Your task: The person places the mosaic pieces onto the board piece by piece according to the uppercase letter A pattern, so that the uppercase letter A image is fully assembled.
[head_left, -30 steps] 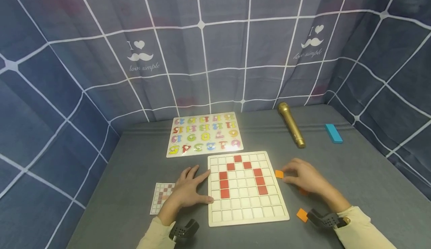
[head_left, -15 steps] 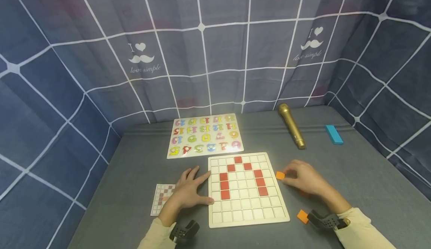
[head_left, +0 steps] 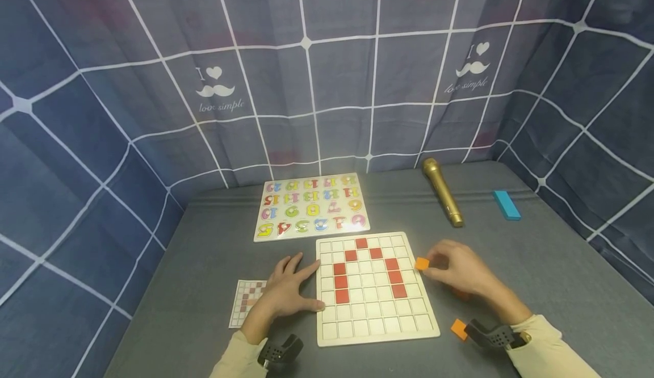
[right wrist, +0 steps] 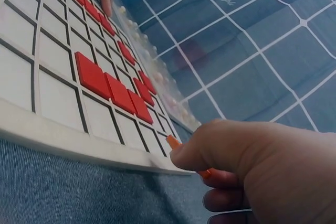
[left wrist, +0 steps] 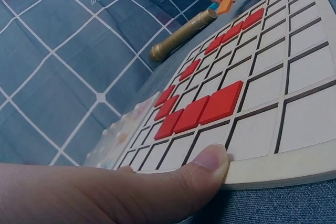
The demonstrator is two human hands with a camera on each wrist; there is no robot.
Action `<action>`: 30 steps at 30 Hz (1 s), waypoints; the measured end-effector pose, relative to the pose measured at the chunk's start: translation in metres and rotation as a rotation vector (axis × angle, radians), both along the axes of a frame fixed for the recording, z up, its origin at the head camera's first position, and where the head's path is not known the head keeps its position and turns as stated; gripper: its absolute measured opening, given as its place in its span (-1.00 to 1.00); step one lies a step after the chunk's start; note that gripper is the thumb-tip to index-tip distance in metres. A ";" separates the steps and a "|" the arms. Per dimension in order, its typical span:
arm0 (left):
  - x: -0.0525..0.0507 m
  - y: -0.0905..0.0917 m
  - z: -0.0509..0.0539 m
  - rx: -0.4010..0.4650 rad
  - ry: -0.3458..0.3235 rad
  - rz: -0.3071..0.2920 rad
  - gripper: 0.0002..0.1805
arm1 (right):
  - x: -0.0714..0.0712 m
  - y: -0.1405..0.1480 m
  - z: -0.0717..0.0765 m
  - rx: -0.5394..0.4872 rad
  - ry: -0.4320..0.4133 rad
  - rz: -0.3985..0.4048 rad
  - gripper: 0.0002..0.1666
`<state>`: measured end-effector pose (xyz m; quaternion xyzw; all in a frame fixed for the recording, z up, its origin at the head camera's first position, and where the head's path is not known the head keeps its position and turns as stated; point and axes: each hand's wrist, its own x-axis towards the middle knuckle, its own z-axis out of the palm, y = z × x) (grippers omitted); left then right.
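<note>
My left hand (head_left: 286, 291) rests at the left edge of a pale wooden grid board (head_left: 375, 335), its thumb and index finger touching the rim. Red square tiles (head_left: 340, 281) fill several cells in an arch. Just off the board's right edge, my right hand (head_left: 462, 268) pinches an orange square tile (head_left: 421, 263) between thumb and fingers. The right wrist view has that orange tile (right wrist: 173, 141) partly covered by the thumb. Another orange tile (head_left: 459, 329) lies near the right wrist, and a further orange piece (head_left: 461, 294) is mostly hidden beneath the right hand.
A small pattern card (head_left: 242, 304) lies partly under the left hand. Behind the board is a number puzzle board (head_left: 311, 205). A gold microphone (head_left: 443, 193) and a blue block (head_left: 507, 205) lie at the back right. Checked curtains surround the table.
My right hand has shifted slightly left, bringing the orange tile up to the board's right edge and tilting it. The left hand stays in place on the board's edge.
</note>
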<state>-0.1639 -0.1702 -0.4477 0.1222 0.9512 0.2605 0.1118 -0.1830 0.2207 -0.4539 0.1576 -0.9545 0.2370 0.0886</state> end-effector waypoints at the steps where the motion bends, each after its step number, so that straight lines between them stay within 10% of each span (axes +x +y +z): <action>1: 0.000 0.000 0.000 0.000 -0.001 0.000 0.04 | 0.000 -0.001 0.000 0.003 0.008 0.005 -0.69; 30: 0.002 0.001 0.003 -0.007 0.000 0.009 0.03 | 0.000 -0.013 0.003 0.032 0.000 -0.003 -0.69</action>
